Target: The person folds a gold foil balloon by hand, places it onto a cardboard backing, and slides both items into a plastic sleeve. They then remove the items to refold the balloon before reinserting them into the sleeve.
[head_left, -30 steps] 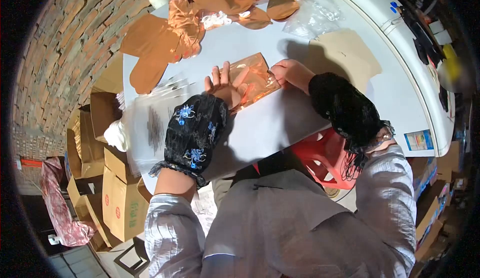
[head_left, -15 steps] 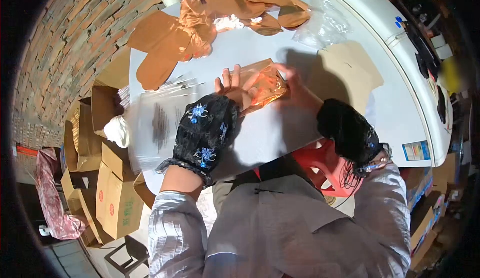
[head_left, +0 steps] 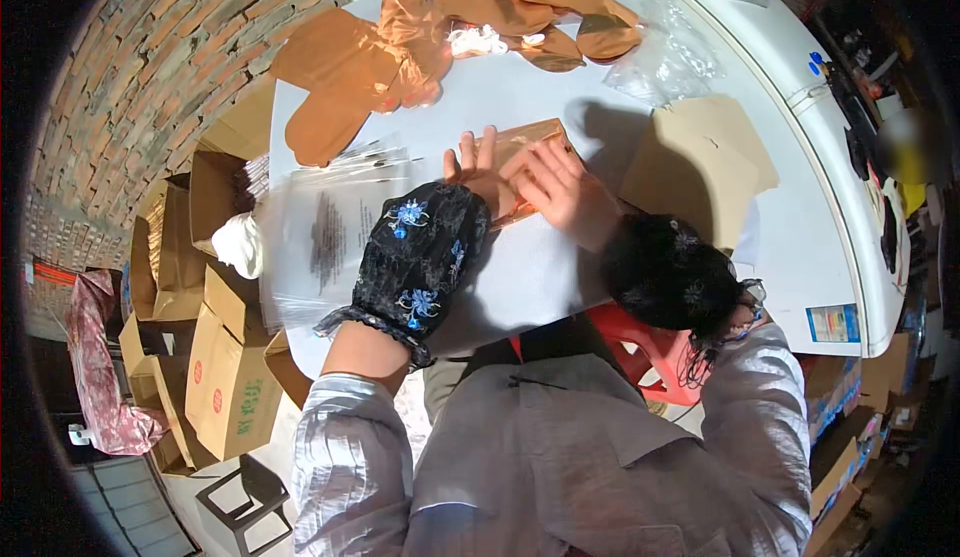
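Observation:
A shiny orange foil piece (head_left: 526,138), folded into a flat rectangle, lies on the white table (head_left: 540,277); it looks like an uninflated foil balloon. My left hand (head_left: 482,179) rests over its left side with fingers stretched and apart. Across its middle lies my right hand (head_left: 566,195), palm down, fingers extended and covering much of the foil. Neither hand is gripping it. Left of my left hand is a stack of clear plastic bags (head_left: 345,207) with dark print. Larger flat orange foil shapes (head_left: 335,57) lie at the back, beside a small white bundle (head_left: 477,42).
Crumpled clear plastic (head_left: 665,57) and a beige sheet (head_left: 700,147) lie on the table's right side. A white appliance-like body (head_left: 840,157) borders the right. Cardboard boxes (head_left: 235,377) stand at the left, below a brick wall (head_left: 190,47). A red stool (head_left: 650,342) is under the table edge.
My right hand has moved left from the foil's right edge and now lies flat over it. The foil, raised and crinkled before, looks flatter. The view has shifted slightly.

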`<action>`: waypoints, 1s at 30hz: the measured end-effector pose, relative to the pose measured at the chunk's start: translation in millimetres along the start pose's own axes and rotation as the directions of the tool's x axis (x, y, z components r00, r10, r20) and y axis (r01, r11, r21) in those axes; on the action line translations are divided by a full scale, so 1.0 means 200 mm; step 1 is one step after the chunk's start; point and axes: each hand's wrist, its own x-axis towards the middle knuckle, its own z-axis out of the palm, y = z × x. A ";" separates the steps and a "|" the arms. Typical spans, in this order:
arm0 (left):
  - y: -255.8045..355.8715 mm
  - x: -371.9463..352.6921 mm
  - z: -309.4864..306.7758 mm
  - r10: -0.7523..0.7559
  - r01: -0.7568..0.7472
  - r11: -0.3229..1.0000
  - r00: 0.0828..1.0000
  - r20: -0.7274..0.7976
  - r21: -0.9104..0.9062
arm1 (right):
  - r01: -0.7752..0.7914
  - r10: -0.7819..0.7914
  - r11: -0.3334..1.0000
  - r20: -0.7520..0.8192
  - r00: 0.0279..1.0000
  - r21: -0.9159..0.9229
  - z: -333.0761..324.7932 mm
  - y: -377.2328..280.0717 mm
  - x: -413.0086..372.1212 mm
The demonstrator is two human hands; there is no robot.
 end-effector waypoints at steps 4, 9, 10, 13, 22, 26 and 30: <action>-0.01 0.01 0.05 -0.022 0.021 1.000 0.997 -0.070 -0.017 | 0.175 -0.189 0.962 -0.048 0.981 -0.212 0.02 -0.03 0.00; 0.01 0.01 -0.02 -0.024 0.023 0.998 1.000 -0.018 -0.063 | 0.041 -0.037 0.980 0.025 0.999 -0.194 0.07 -0.06 -0.06; 0.00 0.01 0.01 -0.014 0.011 0.997 0.999 -0.034 -0.073 | 0.029 -0.023 0.982 0.038 0.999 -0.185 0.07 -0.06 -0.06; -0.01 -0.04 -0.15 0.022 -0.015 0.997 0.996 0.088 -0.077 | 0.040 -0.041 0.988 -0.003 0.999 -0.147 0.06 -0.04 -0.05; -0.32 0.03 -0.49 -0.077 -0.226 0.167 0.967 -0.242 -0.960 | -0.580 0.514 0.610 0.286 0.808 0.540 -0.30 0.06 0.03; -0.22 -0.10 -0.41 -0.129 -0.039 -0.207 0.992 -0.013 -0.977 | -0.493 0.718 0.224 0.200 0.667 0.841 -0.22 0.15 -0.11; -0.04 -0.21 -0.32 0.263 0.226 -0.497 0.959 0.103 -0.838 | -0.450 0.599 -0.397 0.597 0.534 0.800 -0.26 0.08 -0.25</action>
